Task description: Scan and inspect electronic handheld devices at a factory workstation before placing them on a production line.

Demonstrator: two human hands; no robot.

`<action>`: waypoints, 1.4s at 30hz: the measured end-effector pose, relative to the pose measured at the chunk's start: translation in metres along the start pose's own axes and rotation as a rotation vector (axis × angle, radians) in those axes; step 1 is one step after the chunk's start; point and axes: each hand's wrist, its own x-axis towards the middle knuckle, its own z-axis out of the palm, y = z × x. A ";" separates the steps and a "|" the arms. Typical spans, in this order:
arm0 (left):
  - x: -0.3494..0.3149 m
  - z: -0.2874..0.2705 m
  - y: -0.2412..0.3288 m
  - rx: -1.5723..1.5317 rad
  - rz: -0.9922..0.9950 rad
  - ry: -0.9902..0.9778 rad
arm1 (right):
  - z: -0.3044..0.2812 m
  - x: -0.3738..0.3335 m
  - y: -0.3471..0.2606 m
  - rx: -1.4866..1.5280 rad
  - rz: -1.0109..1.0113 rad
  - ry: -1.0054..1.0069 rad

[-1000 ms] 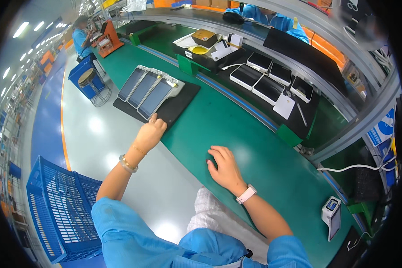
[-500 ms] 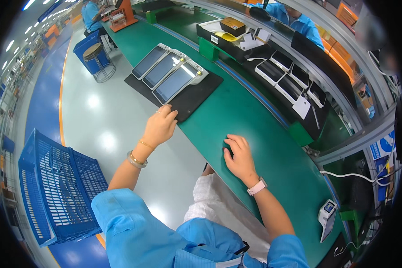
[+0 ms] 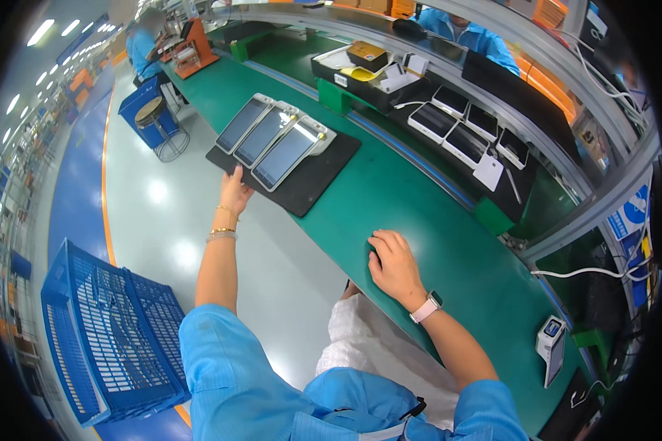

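Three white handheld payment terminals (image 3: 263, 138) with large dark screens lie side by side on a black mat (image 3: 312, 189). The mat rests on the green workbench and juts past its left edge. At that overhanging side my left hand (image 3: 235, 194) closes on the mat's rim, just below the terminals; some of its fingers are hidden. Lower right of the mat, my right hand (image 3: 396, 266) lies on the green bench top (image 3: 346, 239) near its edge. Its fingers are loosely bent, the thumb is apart, and nothing is in it.
A blue plastic crate (image 3: 118, 331) stands on the floor to my left. More white devices (image 3: 449, 132) lie on a dark shelf across the bench. One terminal (image 3: 551, 349) stands at the near right. A stool (image 3: 151, 112) and co-workers (image 3: 143, 48) are farther off.
My left hand has moved from the mat's near corner leftward along its overhanging edge. The view has shifted slightly. My right hand stays on the bench.
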 end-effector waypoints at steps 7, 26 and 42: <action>-0.018 0.000 0.029 0.236 -0.030 -0.012 | 0.013 0.021 0.003 0.590 0.413 0.085; -0.232 -0.011 0.019 0.292 -0.326 -0.313 | -0.038 -0.090 -0.060 1.645 1.054 -0.446; -0.259 0.014 -0.018 0.240 0.020 0.081 | -0.024 -0.103 -0.054 1.808 1.042 -0.518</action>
